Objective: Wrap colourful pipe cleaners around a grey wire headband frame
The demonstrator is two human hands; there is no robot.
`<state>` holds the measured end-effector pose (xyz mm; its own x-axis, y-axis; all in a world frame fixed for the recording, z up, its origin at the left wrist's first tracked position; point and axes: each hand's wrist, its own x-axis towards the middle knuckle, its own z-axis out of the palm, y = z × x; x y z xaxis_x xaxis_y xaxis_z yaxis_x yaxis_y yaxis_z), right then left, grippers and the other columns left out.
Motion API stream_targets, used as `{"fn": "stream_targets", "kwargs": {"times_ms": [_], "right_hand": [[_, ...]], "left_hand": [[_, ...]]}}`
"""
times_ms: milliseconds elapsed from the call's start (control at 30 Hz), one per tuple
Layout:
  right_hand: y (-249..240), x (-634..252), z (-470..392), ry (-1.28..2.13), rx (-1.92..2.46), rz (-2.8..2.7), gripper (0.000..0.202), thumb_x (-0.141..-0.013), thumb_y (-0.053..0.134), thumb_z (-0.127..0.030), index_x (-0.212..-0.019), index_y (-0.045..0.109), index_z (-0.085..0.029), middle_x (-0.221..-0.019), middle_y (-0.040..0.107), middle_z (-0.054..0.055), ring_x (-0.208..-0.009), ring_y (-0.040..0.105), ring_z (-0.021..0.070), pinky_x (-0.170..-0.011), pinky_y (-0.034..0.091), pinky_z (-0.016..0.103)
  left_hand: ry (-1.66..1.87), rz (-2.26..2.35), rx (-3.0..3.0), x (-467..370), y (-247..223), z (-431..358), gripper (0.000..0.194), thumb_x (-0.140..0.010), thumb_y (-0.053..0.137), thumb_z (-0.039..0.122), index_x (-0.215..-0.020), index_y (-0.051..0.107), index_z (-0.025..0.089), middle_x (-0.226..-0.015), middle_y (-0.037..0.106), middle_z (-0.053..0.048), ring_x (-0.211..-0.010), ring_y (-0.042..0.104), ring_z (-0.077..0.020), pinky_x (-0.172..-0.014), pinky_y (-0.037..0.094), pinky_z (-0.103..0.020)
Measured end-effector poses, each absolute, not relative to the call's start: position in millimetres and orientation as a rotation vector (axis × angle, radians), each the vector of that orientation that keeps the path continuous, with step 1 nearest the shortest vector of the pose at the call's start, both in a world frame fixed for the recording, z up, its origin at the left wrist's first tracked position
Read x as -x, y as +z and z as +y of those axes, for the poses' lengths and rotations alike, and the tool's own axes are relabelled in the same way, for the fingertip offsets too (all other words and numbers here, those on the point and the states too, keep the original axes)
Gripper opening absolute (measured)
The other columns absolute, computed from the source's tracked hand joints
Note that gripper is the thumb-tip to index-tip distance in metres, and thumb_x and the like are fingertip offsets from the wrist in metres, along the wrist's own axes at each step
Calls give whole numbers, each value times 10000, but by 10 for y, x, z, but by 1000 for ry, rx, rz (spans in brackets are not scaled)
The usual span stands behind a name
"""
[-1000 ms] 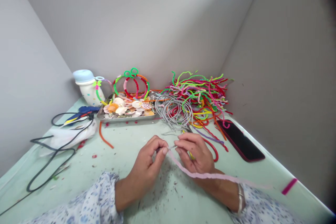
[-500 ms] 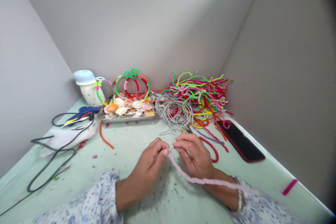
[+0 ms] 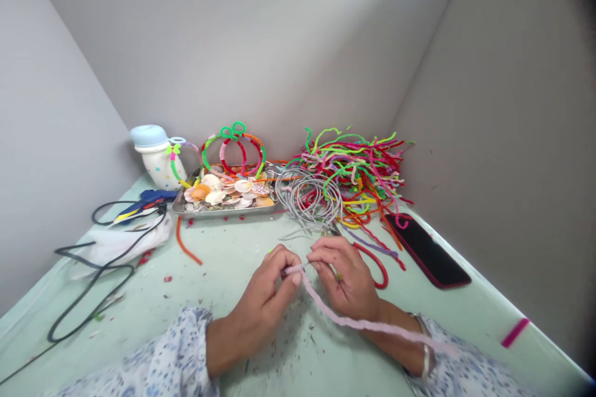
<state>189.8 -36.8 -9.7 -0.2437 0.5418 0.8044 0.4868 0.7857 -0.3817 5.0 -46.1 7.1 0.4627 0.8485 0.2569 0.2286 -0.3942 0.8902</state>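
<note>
My left hand [image 3: 272, 288] pinches a pale pink pipe cleaner [image 3: 354, 322] between thumb and forefinger; a short stretch of it lies along the fingers. The long free end curves down and right, across my right wrist. My right hand [image 3: 347, 276] is closed, its fingertips on a thin grey wire [image 3: 307, 264] that meets the pipe cleaner between the hands. How far the wire runs inside either hand is hidden. Just behind my right hand lie scissors with red handles [image 3: 379, 267], partly covered by it. A coil of grey wire [image 3: 310, 198] sits beyond both hands.
A metal tray [image 3: 223, 214] of seashells stands at the back, with pipe-cleaner rings [image 3: 237, 131] above it. Right of it are heaped coloured pipe cleaners [image 3: 354, 161] and a phone [image 3: 428, 254]. At left are a white bottle [image 3: 161, 164] and a black cable [image 3: 100, 267].
My left thumb and forefinger have parted slightly, and a short stretch of pink pipe cleaner now shows between them. My right hand has stayed almost in place.
</note>
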Motion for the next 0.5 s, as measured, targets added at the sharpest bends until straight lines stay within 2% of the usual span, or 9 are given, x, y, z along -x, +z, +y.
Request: {"fn": "stream_targets", "kwargs": {"times_ms": [133, 500], "right_hand": [[-93, -1893, -375, 86, 800, -1890, 234, -891, 521, -70, -1064, 609, -202, -977, 593, 78, -872, 627, 184, -744, 549, 315], [-117, -1889, -376, 127, 823, -1894, 211, -888, 531, -82, -1043, 626, -189, -946, 615, 74, -857, 633, 181, -735, 537, 306]], "left_hand": [[967, 963, -1956, -57, 81, -465, 64, -923, 452, 214, -863, 469, 201, -845, 462, -12, -803, 443, -182, -741, 365, -311], [1065, 1045, -2053, -62, 16, -441, 76, -916, 472, 196, -844, 499, 196, -821, 500, -16, -768, 459, -181, -720, 361, -304]]}}
